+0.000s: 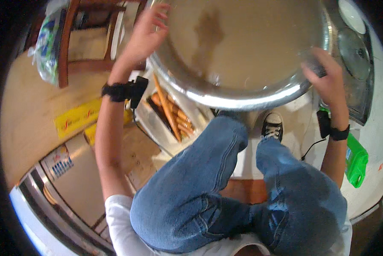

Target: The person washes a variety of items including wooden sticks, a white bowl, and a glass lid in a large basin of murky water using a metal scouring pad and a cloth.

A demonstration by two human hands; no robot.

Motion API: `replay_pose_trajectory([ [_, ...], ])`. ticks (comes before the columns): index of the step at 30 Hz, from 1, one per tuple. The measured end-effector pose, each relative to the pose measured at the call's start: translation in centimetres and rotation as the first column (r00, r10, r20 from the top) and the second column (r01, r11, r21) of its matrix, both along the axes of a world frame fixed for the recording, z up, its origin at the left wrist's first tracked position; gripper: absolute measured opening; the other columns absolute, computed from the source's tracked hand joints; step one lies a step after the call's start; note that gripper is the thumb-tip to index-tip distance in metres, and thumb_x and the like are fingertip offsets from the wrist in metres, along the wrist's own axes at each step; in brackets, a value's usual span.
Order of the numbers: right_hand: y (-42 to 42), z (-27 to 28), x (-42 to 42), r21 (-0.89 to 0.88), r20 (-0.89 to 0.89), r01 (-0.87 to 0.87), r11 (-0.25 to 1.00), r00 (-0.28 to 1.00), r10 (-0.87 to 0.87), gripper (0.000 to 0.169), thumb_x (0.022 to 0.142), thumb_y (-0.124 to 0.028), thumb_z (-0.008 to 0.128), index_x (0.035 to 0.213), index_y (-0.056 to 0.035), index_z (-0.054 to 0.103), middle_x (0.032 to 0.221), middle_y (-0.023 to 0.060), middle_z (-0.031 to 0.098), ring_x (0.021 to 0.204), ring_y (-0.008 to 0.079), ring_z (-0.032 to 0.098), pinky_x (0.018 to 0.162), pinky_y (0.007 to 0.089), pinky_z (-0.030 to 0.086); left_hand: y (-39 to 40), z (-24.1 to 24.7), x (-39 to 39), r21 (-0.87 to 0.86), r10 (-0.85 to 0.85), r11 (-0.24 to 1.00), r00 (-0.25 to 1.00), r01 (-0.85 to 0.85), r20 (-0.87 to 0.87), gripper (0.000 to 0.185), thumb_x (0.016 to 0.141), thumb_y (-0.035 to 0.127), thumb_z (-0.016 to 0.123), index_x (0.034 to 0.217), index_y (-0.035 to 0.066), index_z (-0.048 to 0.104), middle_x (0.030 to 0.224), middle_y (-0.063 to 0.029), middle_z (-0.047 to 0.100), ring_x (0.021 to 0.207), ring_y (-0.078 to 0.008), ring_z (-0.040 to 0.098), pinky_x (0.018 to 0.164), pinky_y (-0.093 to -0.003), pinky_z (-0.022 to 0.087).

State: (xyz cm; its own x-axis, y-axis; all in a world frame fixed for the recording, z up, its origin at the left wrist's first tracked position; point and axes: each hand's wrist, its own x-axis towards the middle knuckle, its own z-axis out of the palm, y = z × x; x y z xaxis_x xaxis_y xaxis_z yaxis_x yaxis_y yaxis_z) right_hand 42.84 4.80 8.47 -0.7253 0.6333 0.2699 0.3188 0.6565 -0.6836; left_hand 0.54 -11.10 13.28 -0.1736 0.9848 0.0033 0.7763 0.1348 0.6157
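A wide, shiny metal basin (239, 101) stands in front of my knees, and murky brownish liquid (255, 41) covers its bottom. My left hand (153, 28) is blurred over the basin's left rim, fingers apart, with nothing visible in it. At the right rim, my right hand (327, 75) grips a dark grey scrubber (315, 64), partly covered by the fingers and too blurred to tell its exact kind. A dark shadow of a hand falls on the liquid. Both wrists wear black straps with small devices.
Left of my knee, a pale open bin (140, 110) holds carrots (169, 108). A wooden rack (63, 48) with a plastic-wrapped pack (48, 51) stands farther left. On the right are a glass lid (354, 52) and a green plastic jug (356, 161). Thin cables hang from both wrists.
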Motion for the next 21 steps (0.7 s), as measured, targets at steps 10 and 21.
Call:
replay_pose_trajectory([
  [10, 0.7, 2.5, 0.7, -0.065, -0.019, 0.071, 0.995, 0.997, -0.072, 0.028, 0.078, -0.012, 0.073, 0.102, 0.0003, 0.065, 0.098, 0.0140, 0.066, 0.087, 0.0287, 0.065, 0.079, 0.0341, 0.052, 14.0, -14.6, 4.9, -0.612, -0.135, 0.791, 0.975, -0.002, -0.178, 0.098, 0.076, 0.051, 0.071, 0.153, 0.012, 0.025, 0.150, -0.0352, 0.022, 0.136, -0.0552, 0.028, 0.111, -0.0513, 0.033],
  [21, -0.2, 3.4, -0.2, -0.079, -0.008, 0.039, 0.996, 0.999, -0.040, 0.028, 0.079, -0.012, 0.073, 0.102, 0.0010, 0.064, 0.096, 0.0133, 0.065, 0.085, 0.0281, 0.065, 0.077, 0.0338, 0.052, 17.7, -18.6, 13.5, -0.653, 0.027, 0.710, 0.918, 0.261, 0.396, 0.073, 0.076, 0.057, 0.064, 0.127, 0.005, 0.062, 0.135, -0.0224, 0.056, 0.127, -0.0360, 0.053, 0.105, -0.0447, 0.042],
])
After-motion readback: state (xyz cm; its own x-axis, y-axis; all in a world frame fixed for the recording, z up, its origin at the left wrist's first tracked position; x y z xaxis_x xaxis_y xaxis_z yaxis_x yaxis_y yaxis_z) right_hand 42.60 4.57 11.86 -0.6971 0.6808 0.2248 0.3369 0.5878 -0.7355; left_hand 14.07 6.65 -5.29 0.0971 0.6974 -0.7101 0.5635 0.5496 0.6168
